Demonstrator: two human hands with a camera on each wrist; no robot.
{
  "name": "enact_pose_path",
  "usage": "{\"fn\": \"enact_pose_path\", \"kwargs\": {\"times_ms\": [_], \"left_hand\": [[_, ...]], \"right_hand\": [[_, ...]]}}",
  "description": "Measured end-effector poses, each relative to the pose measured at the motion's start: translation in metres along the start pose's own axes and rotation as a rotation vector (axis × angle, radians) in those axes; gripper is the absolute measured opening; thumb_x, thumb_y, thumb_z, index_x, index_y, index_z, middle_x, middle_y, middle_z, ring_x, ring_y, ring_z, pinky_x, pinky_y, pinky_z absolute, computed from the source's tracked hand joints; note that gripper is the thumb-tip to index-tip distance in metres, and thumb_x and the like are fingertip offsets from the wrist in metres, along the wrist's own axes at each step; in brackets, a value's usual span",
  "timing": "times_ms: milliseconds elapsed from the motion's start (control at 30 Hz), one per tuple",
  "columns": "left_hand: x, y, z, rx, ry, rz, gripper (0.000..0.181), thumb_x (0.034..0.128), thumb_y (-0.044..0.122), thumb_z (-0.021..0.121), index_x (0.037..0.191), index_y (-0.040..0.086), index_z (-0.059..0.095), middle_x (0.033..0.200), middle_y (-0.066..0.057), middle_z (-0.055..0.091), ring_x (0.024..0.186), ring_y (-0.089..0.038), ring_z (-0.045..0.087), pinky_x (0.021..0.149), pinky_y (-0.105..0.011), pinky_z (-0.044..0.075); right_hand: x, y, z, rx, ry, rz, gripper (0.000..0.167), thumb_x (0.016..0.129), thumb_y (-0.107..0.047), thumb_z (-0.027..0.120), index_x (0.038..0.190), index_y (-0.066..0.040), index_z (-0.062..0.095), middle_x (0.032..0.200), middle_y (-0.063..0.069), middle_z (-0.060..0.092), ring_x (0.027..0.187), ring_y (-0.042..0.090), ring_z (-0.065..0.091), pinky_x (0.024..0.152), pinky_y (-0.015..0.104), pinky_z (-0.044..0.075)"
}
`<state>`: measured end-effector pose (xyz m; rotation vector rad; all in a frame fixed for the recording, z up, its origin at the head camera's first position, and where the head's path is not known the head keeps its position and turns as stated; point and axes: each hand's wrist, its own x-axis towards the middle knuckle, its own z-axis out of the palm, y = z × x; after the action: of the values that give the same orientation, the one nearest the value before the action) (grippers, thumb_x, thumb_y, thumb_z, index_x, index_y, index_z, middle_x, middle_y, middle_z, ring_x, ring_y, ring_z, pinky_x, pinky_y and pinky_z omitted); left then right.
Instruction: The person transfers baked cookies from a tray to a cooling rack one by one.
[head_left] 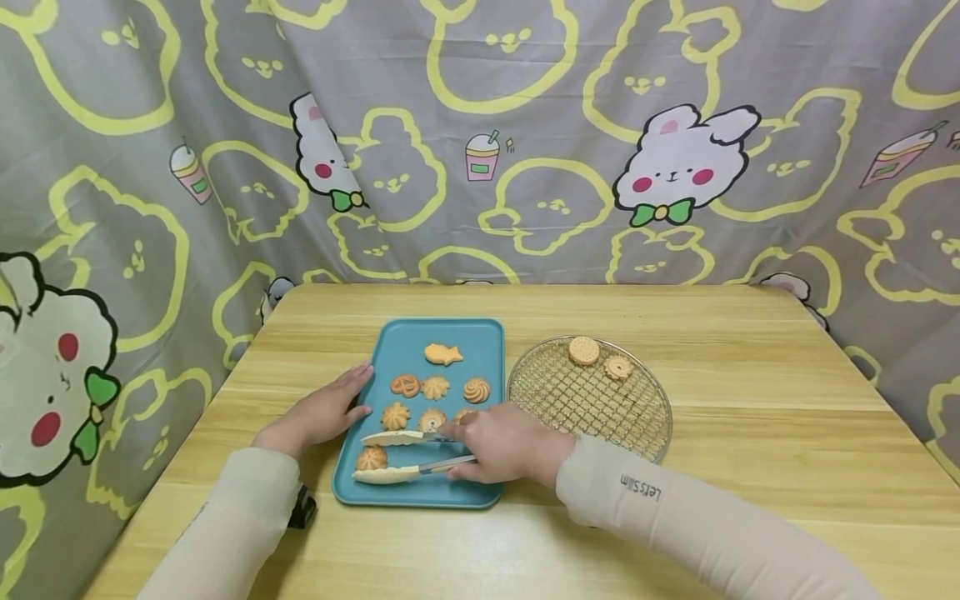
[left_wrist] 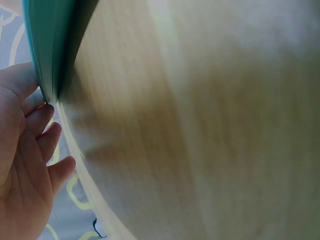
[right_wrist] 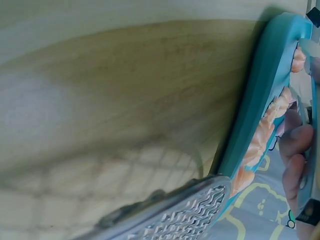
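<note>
Over the lower part of a blue tray (head_left: 450,497), my right hand (head_left: 504,443) grips a pair of tongs (head_left: 390,475) whose pale tips lie on either side of a round cookie (head_left: 372,457). In the right wrist view the curled fingers of the right hand (right_wrist: 296,160) hold the tongs beside the tray (right_wrist: 250,105). My left hand (head_left: 324,410) touches the tray's left edge with its fingers fairly straight; the left wrist view shows the left hand (left_wrist: 25,150) at the tray rim (left_wrist: 47,50). Several cookies lie above the tongs, among them a fish-shaped one (head_left: 443,354).
Right of the tray lies a round wire rack (head_left: 592,408) bearing a round cookie (head_left: 583,351) and a ring-shaped cookie (head_left: 618,367). A patterned curtain (head_left: 480,217) hangs behind the wooden table (head_left: 787,417). Something black (head_left: 303,508) shows beside the left sleeve.
</note>
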<state>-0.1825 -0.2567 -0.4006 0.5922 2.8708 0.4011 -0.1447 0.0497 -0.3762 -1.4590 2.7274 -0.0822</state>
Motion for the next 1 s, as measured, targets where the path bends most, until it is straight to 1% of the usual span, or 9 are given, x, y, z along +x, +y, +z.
{"fn": "enact_pose_path", "kwargs": {"times_ms": [233,333,433,567,733,800,833,1000], "left_hand": [[0.0,0.001,-0.001,-0.006,-0.005,-0.002,0.067,0.0987,0.028,0.054,0.15,-0.001,0.023,0.154,-0.022,0.019,0.138,-0.041,0.02,0.107,-0.057,0.025],[-0.001,0.002,-0.001,-0.01,-0.011,-0.002,0.067,0.0989,0.028,0.054,0.15,-0.001,0.023,0.154,-0.022,0.018,0.139,-0.041,0.02,0.107,-0.057,0.025],[-0.001,0.001,-0.001,-0.017,-0.016,-0.008,0.067,0.0989,0.029,0.054,0.15,-0.001,0.023,0.154,-0.022,0.018,0.139,-0.041,0.019,0.107,-0.057,0.024],[0.0,-0.001,0.0,-0.022,-0.016,-0.018,0.067,0.0989,0.03,0.054,0.151,0.0,0.023,0.155,-0.021,0.018,0.139,-0.041,0.02,0.107,-0.057,0.024],[0.0,-0.002,0.002,-0.021,-0.009,-0.013,0.067,0.0988,0.03,0.054,0.15,0.0,0.023,0.154,-0.021,0.018,0.138,-0.042,0.02,0.107,-0.058,0.025],[0.0,-0.002,0.002,-0.022,-0.006,-0.013,0.067,0.0988,0.029,0.054,0.15,0.0,0.023,0.154,-0.022,0.018,0.138,-0.042,0.02,0.107,-0.058,0.025],[0.0,-0.001,0.001,-0.024,-0.006,-0.014,0.067,0.0988,0.03,0.054,0.15,0.0,0.023,0.154,-0.022,0.018,0.138,-0.042,0.02,0.107,-0.058,0.025],[-0.001,0.0,0.0,-0.022,-0.01,-0.015,0.067,0.0989,0.029,0.054,0.15,-0.001,0.022,0.154,-0.022,0.018,0.138,-0.042,0.02,0.107,-0.058,0.024]], "right_hand": [[-0.006,0.003,-0.001,0.008,0.024,0.0,0.059,0.091,-0.056,0.055,0.136,-0.018,0.056,0.108,0.001,0.068,0.075,0.013,0.065,0.062,0.031,0.054],[-0.008,0.006,-0.001,0.027,0.034,0.005,0.059,0.091,-0.055,0.055,0.137,-0.018,0.055,0.107,0.001,0.068,0.068,0.012,0.063,0.059,0.03,0.053],[-0.012,0.009,-0.002,0.046,0.047,0.019,0.061,0.091,-0.055,0.056,0.138,-0.017,0.054,0.106,0.002,0.068,0.059,0.009,0.057,0.053,0.028,0.05],[-0.018,0.014,-0.004,0.06,0.084,0.031,0.061,0.09,-0.055,0.058,0.136,-0.015,0.055,0.107,0.002,0.069,0.057,0.008,0.054,0.051,0.028,0.049],[-0.028,0.021,-0.005,0.057,0.118,0.038,0.061,0.089,-0.053,0.059,0.135,-0.012,0.056,0.103,0.004,0.07,0.063,0.01,0.059,0.056,0.03,0.052],[-0.031,0.025,-0.006,0.057,0.13,0.043,0.061,0.089,-0.052,0.06,0.135,-0.011,0.056,0.102,0.004,0.07,0.062,0.009,0.057,0.055,0.029,0.051],[-0.032,0.026,-0.006,0.056,0.138,0.046,0.061,0.089,-0.052,0.06,0.135,-0.011,0.056,0.098,0.003,0.07,0.06,0.009,0.056,0.053,0.029,0.05],[-0.041,0.034,-0.007,0.05,0.168,0.059,0.062,0.089,-0.051,0.06,0.134,-0.009,0.057,0.105,0.005,0.069,0.067,0.012,0.062,0.06,0.032,0.055]]}}
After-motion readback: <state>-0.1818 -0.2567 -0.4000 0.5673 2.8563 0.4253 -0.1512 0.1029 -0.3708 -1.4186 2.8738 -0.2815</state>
